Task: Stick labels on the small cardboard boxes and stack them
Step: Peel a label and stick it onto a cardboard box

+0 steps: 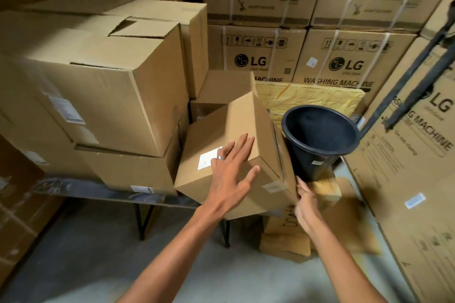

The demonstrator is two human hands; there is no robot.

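Note:
A small cardboard box point(229, 130) sits tilted at the middle of the view, its near right corner low. A white label point(208, 160) is stuck on its top face near the left edge. My left hand point(231, 170) lies flat on that top face with fingers spread, partly covering the label. My right hand point(306, 198) grips the box's lower right corner from below. Behind it stands another small box point(221, 86) on a stack. Two labelled boxes point(133, 174) are piled at the left on a low table point(73, 189).
A black bucket point(320, 135) leans just right of the tilted box, over yellow wrapped material point(310, 96). Large washing machine cartons point(344, 61) wall in the back and right. A printed carton point(285, 236) lies on the floor under my right hand. Grey floor point(98, 265) lies near me.

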